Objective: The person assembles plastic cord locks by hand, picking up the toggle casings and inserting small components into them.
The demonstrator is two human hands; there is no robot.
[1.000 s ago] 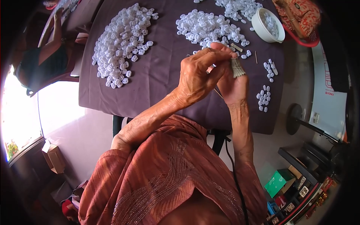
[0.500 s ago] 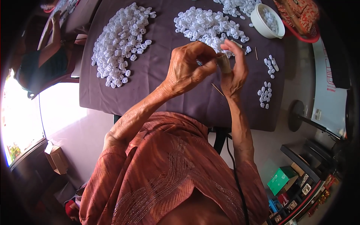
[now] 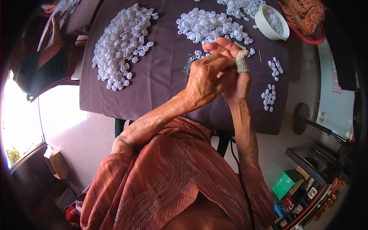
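The middle pile of white parts lies on the cloth, just beyond the hands. The pins lie at its near side, partly hidden by the left hand. The left fingers are bent against the right hand; whether either hand grips a part cannot be told. A knitted cover sheathes the right thumb. Left: large pile. Right: small group. Far right: white bowl, containing parts.
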